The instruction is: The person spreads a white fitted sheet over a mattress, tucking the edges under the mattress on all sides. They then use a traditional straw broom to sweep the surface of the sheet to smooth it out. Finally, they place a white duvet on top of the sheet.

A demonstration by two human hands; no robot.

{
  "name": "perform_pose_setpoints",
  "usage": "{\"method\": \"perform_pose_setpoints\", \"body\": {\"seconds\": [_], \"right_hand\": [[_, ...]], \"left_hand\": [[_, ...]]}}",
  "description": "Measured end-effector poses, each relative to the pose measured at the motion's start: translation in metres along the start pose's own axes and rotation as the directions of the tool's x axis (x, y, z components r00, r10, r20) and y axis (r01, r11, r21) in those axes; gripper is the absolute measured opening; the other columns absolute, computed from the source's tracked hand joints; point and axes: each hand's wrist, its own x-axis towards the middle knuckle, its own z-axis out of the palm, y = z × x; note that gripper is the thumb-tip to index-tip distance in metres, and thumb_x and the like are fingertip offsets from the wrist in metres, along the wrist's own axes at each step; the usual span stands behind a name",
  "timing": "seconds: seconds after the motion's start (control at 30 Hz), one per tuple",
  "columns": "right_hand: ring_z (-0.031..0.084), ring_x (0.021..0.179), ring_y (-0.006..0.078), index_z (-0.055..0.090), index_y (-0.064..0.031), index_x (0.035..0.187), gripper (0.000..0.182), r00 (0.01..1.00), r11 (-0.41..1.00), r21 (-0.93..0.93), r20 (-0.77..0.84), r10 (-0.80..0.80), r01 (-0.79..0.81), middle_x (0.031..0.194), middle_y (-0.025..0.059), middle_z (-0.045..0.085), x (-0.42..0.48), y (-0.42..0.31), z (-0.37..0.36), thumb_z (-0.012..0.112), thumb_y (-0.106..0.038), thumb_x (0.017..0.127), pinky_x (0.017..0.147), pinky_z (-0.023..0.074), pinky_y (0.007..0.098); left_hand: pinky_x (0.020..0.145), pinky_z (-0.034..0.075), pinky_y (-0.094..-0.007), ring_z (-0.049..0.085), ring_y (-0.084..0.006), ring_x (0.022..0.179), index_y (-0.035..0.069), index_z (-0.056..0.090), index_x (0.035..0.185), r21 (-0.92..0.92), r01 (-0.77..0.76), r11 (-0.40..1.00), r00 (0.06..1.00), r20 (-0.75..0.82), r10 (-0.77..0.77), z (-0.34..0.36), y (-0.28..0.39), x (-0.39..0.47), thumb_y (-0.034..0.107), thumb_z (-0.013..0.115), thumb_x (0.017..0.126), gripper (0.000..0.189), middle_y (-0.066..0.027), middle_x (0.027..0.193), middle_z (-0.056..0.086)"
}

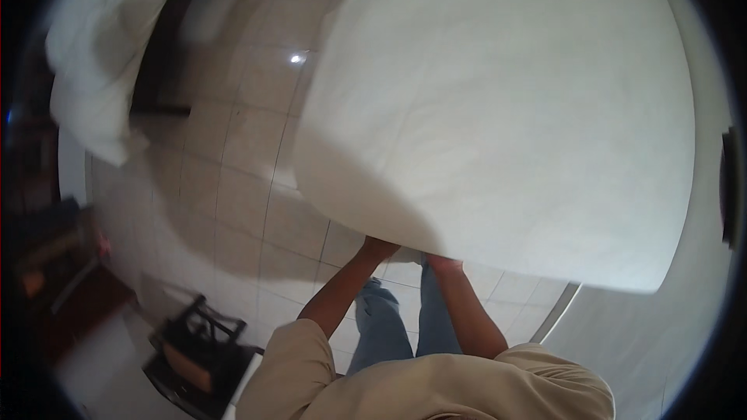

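Observation:
A large, flat piece covered in smooth white cloth (502,128), which looks like a mattress under a fitted sheet, fills the middle and right of the view. Its near edge crosses just in front of my body. My left hand (382,246) reaches beneath that edge, and only the wrist and back of the hand show. Close by on the right, my right hand (446,263) goes under the same edge, with its fingers hidden. Whether either hand grips the piece or only touches its underside is not visible. A shadow falls across the cloth near my hands.
Pale tiled floor (248,140) runs along the left side. White bedding (93,70) overhangs a dark frame (160,76) at upper left. Lower left stands a black object with a frame-like top (198,344). A pale wall (642,338) borders the right, with a dark object (728,186) on it.

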Motion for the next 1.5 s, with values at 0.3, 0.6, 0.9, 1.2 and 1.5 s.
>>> {"method": "perform_pose_setpoints", "body": {"seconds": [0.3,0.6,0.9,1.2,1.5], "right_hand": [[0.047,0.100,0.0293,0.048,-0.0006,0.106,0.038,0.842,-0.537,-0.804,0.458,-0.285,0.256,0.103,0.0156,0.053,-0.026,-0.009,-0.081,0.052,-0.010,0.069,0.088,0.0350,0.0374],[0.048,0.095,0.0340,0.052,0.0022,0.097,0.032,0.710,-0.810,-0.557,0.645,-0.283,0.183,0.098,0.0205,0.054,-0.009,0.002,-0.103,0.050,-0.007,0.066,0.085,0.0362,0.0401],[0.043,0.105,0.0307,0.050,-0.0050,0.107,0.033,0.637,-0.596,-0.721,0.652,-0.411,0.354,0.111,0.0151,0.050,0.037,-0.016,-0.096,0.044,-0.012,0.075,0.087,0.0356,0.0369],[0.043,0.106,0.0310,0.047,-0.0049,0.111,0.034,0.730,-0.634,-0.723,0.585,-0.352,0.274,0.115,0.0152,0.046,0.023,-0.022,-0.088,0.041,-0.014,0.079,0.088,0.0359,0.0359],[0.042,0.106,0.0318,0.048,-0.0042,0.108,0.031,0.669,-0.459,-0.799,0.587,-0.456,0.388,0.113,0.0155,0.048,0.019,-0.019,-0.088,0.043,-0.013,0.078,0.087,0.0347,0.0369]], "left_hand": [[0.094,0.028,-0.0401,0.035,-0.0304,0.114,0.005,0.040,0.118,0.089,-0.050,0.995,0.996,-0.067,0.056,0.044,-0.006,0.009,0.031,0.048,0.080,0.047,-0.0141,0.122,0.041],[0.087,0.034,-0.0420,0.044,-0.0333,0.105,0.004,0.046,0.113,0.268,-0.114,0.957,0.980,-0.128,0.152,0.039,0.001,0.004,0.024,0.054,0.075,0.044,-0.0158,0.114,0.048],[0.085,0.035,-0.0441,0.046,-0.0353,0.101,0.000,0.044,0.113,0.604,-0.184,0.775,0.961,0.278,0.012,0.011,0.005,-0.010,0.022,0.055,0.071,0.049,-0.0196,0.110,0.049],[0.096,0.023,-0.0466,0.032,-0.0373,0.113,-0.004,0.034,0.119,0.586,-0.206,0.784,0.978,0.135,0.156,0.000,0.007,-0.047,0.010,0.052,0.068,0.055,-0.0231,0.118,0.038],[0.085,0.036,-0.0393,0.047,-0.0336,0.100,-0.002,0.048,0.106,0.683,-0.172,0.710,0.942,-0.096,0.321,0.025,-0.018,-0.006,0.016,0.056,0.070,0.041,-0.0194,0.107,0.051]]}}
